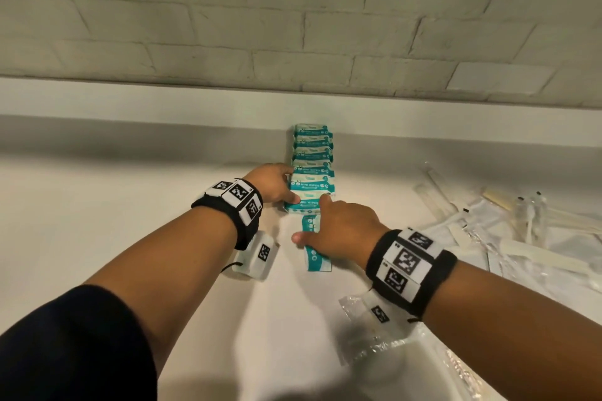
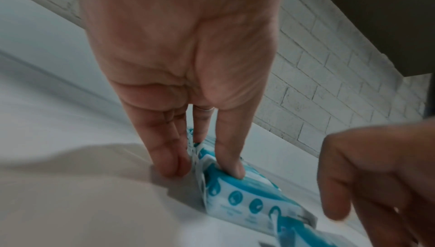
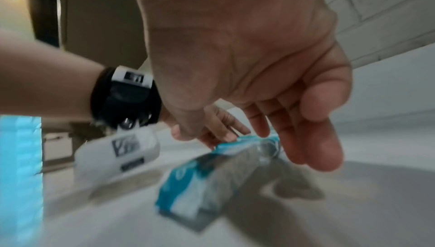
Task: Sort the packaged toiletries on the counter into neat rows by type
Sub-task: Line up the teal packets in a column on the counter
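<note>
A row of teal-and-white mini wipes packs (image 1: 312,156) runs from the wall toward me on the white counter (image 1: 130,205). My left hand (image 1: 277,187) presses its straight fingers (image 2: 230,165) against the left end of the nearest pack (image 1: 304,203), seen close in the left wrist view (image 2: 247,195). My right hand (image 1: 338,228) hovers with loose fingers over a loose wipes pack (image 1: 314,251) lying lengthwise in front of the row. Its index tip touches the nearest row pack. The right wrist view shows the loose pack (image 3: 200,182) lying under the relaxed right hand (image 3: 259,65).
A heap of clear-wrapped toothbrushes and combs (image 1: 521,231) lies at the right. A clear packet (image 1: 384,335) sits under my right forearm. A low ledge (image 1: 163,101) and a brick wall (image 1: 293,26) close off the back. Bare counter stretches to the left.
</note>
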